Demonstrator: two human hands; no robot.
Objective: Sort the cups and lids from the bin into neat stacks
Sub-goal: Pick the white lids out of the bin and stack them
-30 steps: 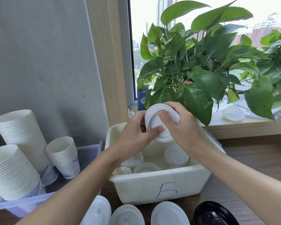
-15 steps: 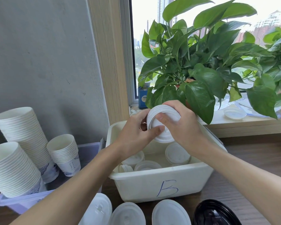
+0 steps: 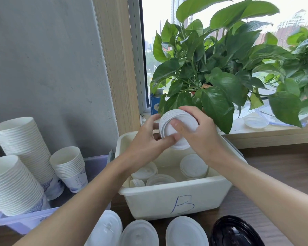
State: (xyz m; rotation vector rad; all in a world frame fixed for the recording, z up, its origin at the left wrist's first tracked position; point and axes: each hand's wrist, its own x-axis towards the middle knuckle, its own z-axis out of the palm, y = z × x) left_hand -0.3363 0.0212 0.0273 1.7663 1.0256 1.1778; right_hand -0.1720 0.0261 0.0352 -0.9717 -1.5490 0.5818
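Observation:
Both hands hold a tilted stack of white lids (image 3: 169,124) above the white bin marked "B" (image 3: 176,201). My left hand (image 3: 148,139) grips the stack from the left, thumb under its lower edge. My right hand (image 3: 197,130) wraps its fingers over the top rim, thumb pressed on the front face. Inside the bin lie more white lids (image 3: 193,166) and small stacks (image 3: 144,172). Three tall stacks of white paper cups (image 3: 23,144) stand in a purple bin (image 3: 20,223) at the left.
Three white lid stacks (image 3: 139,233) and a black lid (image 3: 235,231) sit at the wooden table's near edge. A large leafy plant (image 3: 220,68) stands on the windowsill behind the bin, with a clear lid (image 3: 255,122) on the sill. A grey wall is at the left.
The lid stack and both hands stay almost in place above the bin; my right thumb has shifted slightly on the stack's face. The view has drifted a little.

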